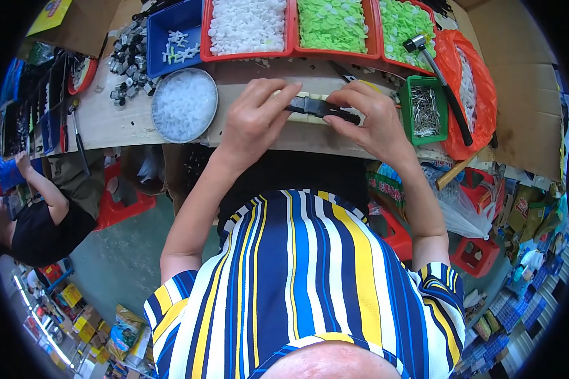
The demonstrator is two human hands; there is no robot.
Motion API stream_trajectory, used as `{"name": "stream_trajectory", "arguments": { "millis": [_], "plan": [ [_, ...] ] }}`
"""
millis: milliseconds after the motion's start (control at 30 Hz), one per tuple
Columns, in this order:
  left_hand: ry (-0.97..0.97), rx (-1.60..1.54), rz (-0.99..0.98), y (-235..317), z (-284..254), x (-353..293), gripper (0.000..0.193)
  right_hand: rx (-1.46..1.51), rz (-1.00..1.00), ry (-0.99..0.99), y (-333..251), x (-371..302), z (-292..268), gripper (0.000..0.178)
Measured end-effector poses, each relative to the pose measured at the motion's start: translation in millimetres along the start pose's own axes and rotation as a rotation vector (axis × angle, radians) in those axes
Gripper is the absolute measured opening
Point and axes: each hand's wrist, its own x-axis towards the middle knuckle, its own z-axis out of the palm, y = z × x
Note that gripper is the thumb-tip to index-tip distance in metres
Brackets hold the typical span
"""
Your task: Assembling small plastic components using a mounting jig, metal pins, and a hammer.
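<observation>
A long black plastic part (315, 106) with a greyish middle spans the gap between my hands at the worktable's front edge. My left hand (254, 121) pinches its left end between thumb and fingers. At its other end, my right hand (372, 119) grips it with thumb and index finger. Behind and under the part lies a pale cream block (305, 119), partly covered by my fingers. Its exact kind I cannot make out. Left of my left hand stands a round metal dish (184, 106) of translucent white pieces.
Red trays of white pieces (248, 26) and green pieces (332, 25) line the back, beside a blue tray (164, 38). At right are a green bin (446, 107) of metal pins, a hammer (446, 88) and a red bag (487, 82). Dark parts (133, 60) are heaped left. Another person (50, 218) sits far left.
</observation>
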Motion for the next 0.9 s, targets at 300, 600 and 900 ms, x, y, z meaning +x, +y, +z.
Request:
{"name": "stream_trajectory", "arguments": {
  "millis": [300, 600, 900],
  "plan": [
    [0.14, 0.024, -0.176, -12.7, -19.0, -17.2, 0.045, -0.151, -0.108, 0.043, 9.5, 7.5, 16.0, 0.026],
    [0.041, 0.04, -0.037, 0.4, 1.0, -8.4, 0.032, -0.246, -0.093, -0.03, 13.6, 8.3, 19.4, 0.027],
    [-0.147, 0.038, 0.146, 7.0, 33.6, -4.8, 0.028, -0.116, -0.096, 0.108, 28.5, 0.3, 10.3, 0.026]
  ]
}}
